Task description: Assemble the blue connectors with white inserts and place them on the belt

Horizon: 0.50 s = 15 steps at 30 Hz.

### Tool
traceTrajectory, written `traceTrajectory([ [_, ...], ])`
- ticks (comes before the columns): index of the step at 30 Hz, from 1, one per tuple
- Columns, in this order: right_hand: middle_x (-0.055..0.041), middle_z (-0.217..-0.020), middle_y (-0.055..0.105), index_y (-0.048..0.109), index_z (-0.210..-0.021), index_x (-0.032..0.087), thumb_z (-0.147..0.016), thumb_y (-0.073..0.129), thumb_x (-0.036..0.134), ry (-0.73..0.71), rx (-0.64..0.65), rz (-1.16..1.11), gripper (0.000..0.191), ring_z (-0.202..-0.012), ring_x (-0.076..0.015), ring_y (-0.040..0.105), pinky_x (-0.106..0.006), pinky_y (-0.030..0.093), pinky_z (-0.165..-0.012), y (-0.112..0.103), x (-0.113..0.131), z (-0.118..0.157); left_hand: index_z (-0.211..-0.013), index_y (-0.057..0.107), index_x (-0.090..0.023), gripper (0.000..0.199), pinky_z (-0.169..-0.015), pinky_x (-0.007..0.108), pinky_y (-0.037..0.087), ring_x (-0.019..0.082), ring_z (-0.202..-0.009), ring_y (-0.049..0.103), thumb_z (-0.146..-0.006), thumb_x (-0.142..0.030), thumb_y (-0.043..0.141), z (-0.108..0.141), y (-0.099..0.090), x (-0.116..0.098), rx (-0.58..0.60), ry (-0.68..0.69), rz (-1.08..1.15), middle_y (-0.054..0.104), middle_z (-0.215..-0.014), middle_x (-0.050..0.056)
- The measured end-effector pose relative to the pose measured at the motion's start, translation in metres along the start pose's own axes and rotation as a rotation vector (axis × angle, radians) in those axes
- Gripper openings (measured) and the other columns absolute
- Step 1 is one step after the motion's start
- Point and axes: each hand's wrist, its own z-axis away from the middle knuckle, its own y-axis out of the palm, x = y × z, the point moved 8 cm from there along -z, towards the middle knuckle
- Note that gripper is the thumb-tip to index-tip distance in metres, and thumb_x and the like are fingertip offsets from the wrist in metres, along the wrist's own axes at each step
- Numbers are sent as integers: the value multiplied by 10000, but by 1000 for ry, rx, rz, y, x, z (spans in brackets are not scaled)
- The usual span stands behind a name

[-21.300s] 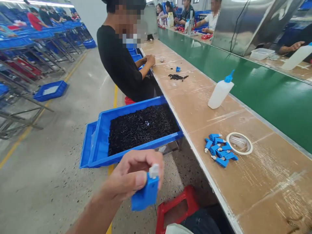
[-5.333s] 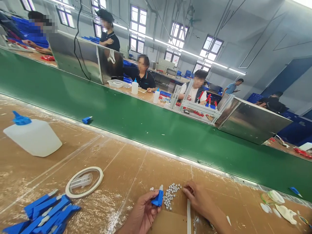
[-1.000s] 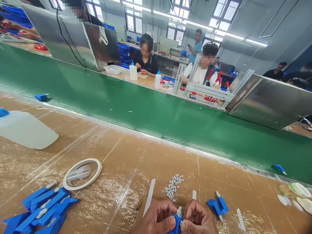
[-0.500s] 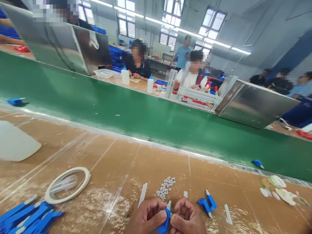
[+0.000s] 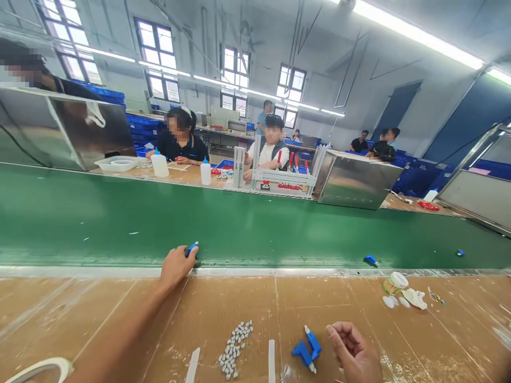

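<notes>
My left hand (image 5: 178,264) reaches out to the near edge of the green belt (image 5: 239,229). Its fingers are closed on a small blue plastic piece (image 5: 192,249) with a pale tip, at the belt's surface. Low on the right, my right hand (image 5: 353,351) hovers over the brown table, thumb and fingers curled in a pinch. Whether anything small is between those fingertips, I cannot tell. Just left of it lie two blue plastic pieces (image 5: 307,348) with light grey tips. A pile of small grey bits (image 5: 235,348) is farther left, between two white strips (image 5: 271,361).
A tape roll (image 5: 43,367) is at lower left. An open tub (image 5: 396,282) and a crumpled white item (image 5: 415,299) lie at right. Other blue pieces (image 5: 371,260) ride the belt. Across it are co-workers, bottles (image 5: 160,164), a metal frame (image 5: 283,178) and steel panels (image 5: 355,181).
Both hands were together around the blue piece; now my left hand has carried it forward to the belt. My right hand has let go and moved right. The view has turned right.
</notes>
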Motion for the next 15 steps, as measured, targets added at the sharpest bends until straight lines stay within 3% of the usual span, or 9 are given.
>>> traceTrajectory([
  [3,-18,-656,679,698,-731,218,-743,697,492,-108,45,274,274,-604,-210,596,-316,466,-597,-11,-2,-11,-989,633,-84,495,-875,509,482,415,-1078,584,-729,-461,443,22,-5,4,-30,19,-6,682,-1004,260],
  [6,-30,-722,712,734,-804,227,-774,641,446,-151,213,483,240,-655,-230,635,-333,480,-645,9,-12,-13,-1065,645,-130,540,-842,452,527,338,-1002,622,-746,-528,465,67,2,-4,7,117,145,666,-1093,194],
  [8,-23,-714,712,741,-787,230,-789,614,438,-151,259,579,244,-640,-220,636,-314,464,-618,23,-19,-13,-971,693,-189,499,-758,408,556,304,-933,641,-741,-598,524,108,16,-14,136,176,340,690,-996,127],
  [11,-31,-630,698,723,-657,210,-756,623,377,-149,250,665,218,-583,-219,615,-305,410,-566,34,-22,-17,-930,728,-201,476,-732,380,548,277,-858,657,-750,-618,585,167,35,-27,329,136,523,718,-930,102],
  [15,-44,-523,661,648,-496,205,-642,644,226,-166,247,724,148,-544,-231,591,-317,349,-547,34,-13,-24,-885,741,-213,366,-733,321,519,242,-839,646,-796,-550,628,223,49,-54,626,153,640,724,-915,87],
])
